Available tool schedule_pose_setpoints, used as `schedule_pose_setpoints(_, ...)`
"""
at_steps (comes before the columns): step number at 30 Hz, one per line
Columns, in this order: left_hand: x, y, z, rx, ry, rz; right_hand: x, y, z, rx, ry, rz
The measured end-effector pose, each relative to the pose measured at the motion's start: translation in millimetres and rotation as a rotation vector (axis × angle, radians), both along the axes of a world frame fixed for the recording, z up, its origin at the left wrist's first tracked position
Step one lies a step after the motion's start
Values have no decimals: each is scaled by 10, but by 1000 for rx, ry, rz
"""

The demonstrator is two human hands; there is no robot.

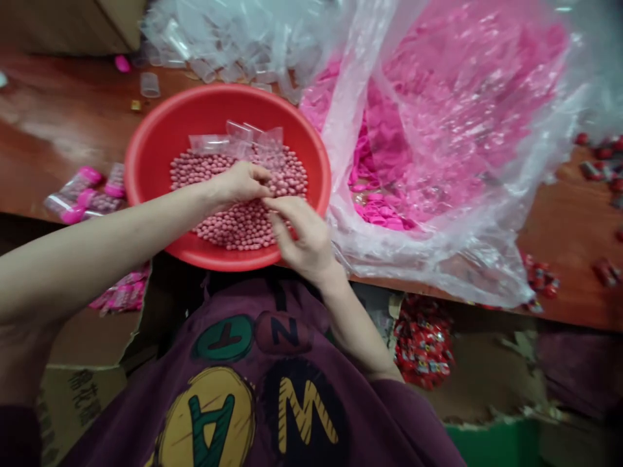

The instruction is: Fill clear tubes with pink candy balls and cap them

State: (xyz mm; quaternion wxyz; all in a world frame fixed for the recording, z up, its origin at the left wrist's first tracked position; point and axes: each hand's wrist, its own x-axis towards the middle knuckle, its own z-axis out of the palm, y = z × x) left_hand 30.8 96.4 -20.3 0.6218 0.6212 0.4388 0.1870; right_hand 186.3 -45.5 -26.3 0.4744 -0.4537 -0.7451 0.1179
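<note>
A red plastic basin point(146, 130) holds a heap of small pink bead-like pieces point(233, 227). Several clear plastic tubes point(209, 144) lie on the heap toward the far side. My left hand point(242, 183) is over the middle of the basin, its fingers pinched together. Close by on the right, my right hand point(304, 235) is also pinching, its fingertips almost meeting those of the left. Whatever lies between the fingers is too small or hidden to make out. Left of the basin, several filled clear tubes with pink caps point(73, 194) rest on the table.
A large clear bag of pink plastic parts point(467, 123) stands right of the basin. Behind are more clear cups in plastic point(233, 39) and a cardboard box point(73, 26). Below the table edge are boxes with pink-capped tubes point(124, 292) and small red items point(423, 344).
</note>
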Motion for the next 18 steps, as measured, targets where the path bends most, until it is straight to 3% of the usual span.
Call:
schedule_pose_setpoints(3,-155,-86,218,-105,-142,78,252,112,31,-47,80,-107)
schedule_pose_setpoints(6,-298,-233,343,-176,-242,132,315,254,82,-78,138,-134)
schedule_pose_setpoints(13,-408,-717,288,-242,-562,297,48,407,206,-101,44,47)
schedule_pose_setpoints(18,-454,-791,293,-333,-557,367,-3,416,222,-231,-8,144)
